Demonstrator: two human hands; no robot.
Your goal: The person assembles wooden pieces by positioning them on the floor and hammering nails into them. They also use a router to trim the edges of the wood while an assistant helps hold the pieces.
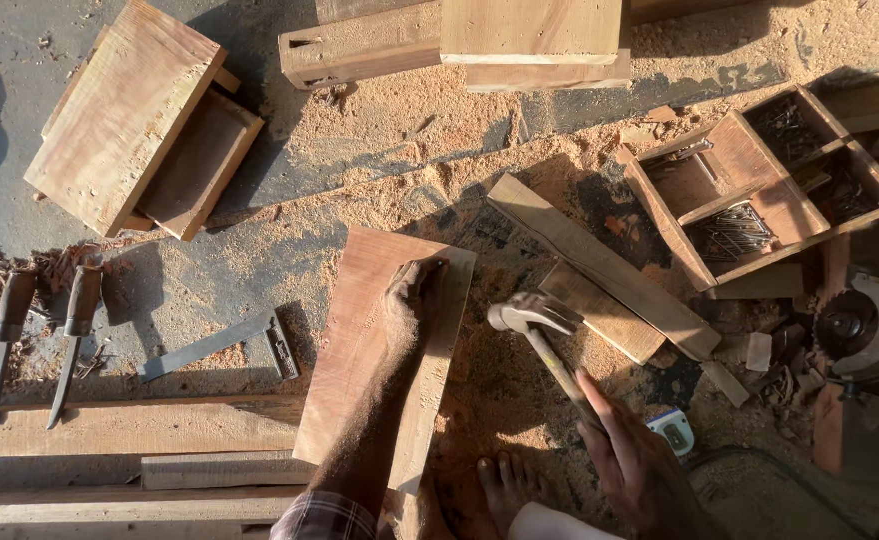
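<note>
Wood dust lies everywhere in the head view, where the right hand (639,465) has its fingers closed round a claw hammer (544,335), head raised just beyond the fingertips, beside a reddish board (359,340) pinned by a foot (409,295), no nail visibly driven; left hand unseen.
</note>
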